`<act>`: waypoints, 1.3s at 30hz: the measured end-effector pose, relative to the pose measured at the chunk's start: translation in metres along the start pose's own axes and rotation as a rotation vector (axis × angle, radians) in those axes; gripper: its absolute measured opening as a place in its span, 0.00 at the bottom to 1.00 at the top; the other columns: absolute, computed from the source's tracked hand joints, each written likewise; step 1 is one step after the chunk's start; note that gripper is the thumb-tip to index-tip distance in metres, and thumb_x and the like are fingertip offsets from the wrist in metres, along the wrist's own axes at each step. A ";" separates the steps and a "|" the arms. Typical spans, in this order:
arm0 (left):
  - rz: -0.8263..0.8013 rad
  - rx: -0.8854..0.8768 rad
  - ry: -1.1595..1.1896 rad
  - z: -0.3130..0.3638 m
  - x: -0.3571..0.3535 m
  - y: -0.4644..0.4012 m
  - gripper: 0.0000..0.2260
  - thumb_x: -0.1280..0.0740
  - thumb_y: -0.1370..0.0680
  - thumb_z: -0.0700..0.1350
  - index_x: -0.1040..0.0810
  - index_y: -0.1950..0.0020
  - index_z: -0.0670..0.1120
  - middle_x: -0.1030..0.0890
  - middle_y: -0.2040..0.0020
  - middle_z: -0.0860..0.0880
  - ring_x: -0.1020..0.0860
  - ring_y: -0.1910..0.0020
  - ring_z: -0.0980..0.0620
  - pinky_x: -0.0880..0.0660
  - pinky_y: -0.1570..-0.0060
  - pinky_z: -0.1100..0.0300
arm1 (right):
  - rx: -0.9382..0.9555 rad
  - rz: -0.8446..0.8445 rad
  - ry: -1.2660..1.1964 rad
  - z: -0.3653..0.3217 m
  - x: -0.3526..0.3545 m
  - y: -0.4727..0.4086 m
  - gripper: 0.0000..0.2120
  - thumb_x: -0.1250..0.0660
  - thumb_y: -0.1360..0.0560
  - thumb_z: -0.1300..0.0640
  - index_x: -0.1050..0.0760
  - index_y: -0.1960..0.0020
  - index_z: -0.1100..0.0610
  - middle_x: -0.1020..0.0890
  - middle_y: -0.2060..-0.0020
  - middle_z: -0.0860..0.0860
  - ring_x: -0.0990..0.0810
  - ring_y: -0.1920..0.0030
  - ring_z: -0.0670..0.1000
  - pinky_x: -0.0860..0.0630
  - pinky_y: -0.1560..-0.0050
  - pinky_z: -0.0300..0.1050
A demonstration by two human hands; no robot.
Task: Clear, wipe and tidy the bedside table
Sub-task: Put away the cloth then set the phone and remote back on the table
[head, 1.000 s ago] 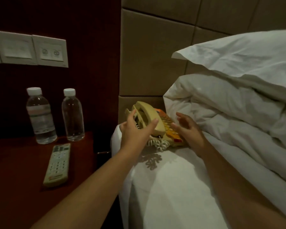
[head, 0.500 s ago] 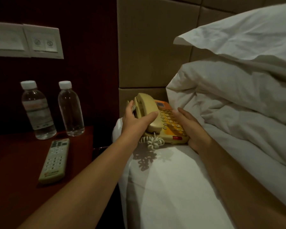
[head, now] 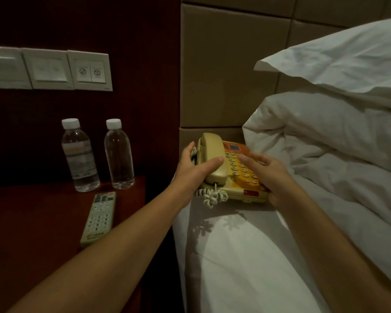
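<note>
A cream and orange desk telephone point(head: 237, 175) lies on the white bed sheet point(head: 235, 256), close to the padded headboard. Its handset point(head: 212, 150) sits in the cradle and the coiled cord point(head: 212, 196) bunches at the front. My left hand point(head: 190, 175) grips the handset side, thumb across the handset and fingers behind it. My right hand point(head: 273, 175) holds the telephone's right edge, one digit stretched over the keypad. The dark red bedside table point(head: 32, 222) stands to the left and carries two clear water bottles point(head: 80, 159) point(head: 119, 157) and a pale remote control point(head: 98, 219).
White pillows point(head: 336, 64) and a bunched duvet point(head: 325, 143) press against the telephone's right side. A row of wall switch plates point(head: 52, 70) sits above the bedside table. A dark gap separates the table's edge from the mattress.
The telephone was tipped up on its side a second ago and now lies flat on the sheet. My right hand has closed on its right edge; my left hand stays on the handset.
</note>
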State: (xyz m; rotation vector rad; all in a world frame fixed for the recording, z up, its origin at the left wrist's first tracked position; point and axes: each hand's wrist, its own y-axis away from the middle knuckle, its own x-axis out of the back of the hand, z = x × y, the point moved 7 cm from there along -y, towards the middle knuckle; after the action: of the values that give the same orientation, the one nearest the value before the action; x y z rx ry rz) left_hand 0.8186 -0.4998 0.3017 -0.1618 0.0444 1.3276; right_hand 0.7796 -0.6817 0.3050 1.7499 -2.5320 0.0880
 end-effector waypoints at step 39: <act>0.214 -0.102 -0.052 0.059 0.280 0.204 0.45 0.22 0.38 0.52 0.42 0.28 0.64 0.31 0.44 0.66 0.26 0.45 0.64 0.23 0.47 0.62 | -0.021 -0.313 -0.073 -0.038 -0.252 0.206 0.21 0.35 0.26 0.48 0.29 0.34 0.48 0.19 0.49 0.54 0.19 0.54 0.57 0.23 0.51 0.55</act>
State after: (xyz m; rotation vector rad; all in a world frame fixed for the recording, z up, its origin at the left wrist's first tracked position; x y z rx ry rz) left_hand 0.6848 -0.1745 0.3060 -0.2137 -0.0519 1.5483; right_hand 0.6767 -0.3711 0.3192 2.1505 -2.2589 -0.0176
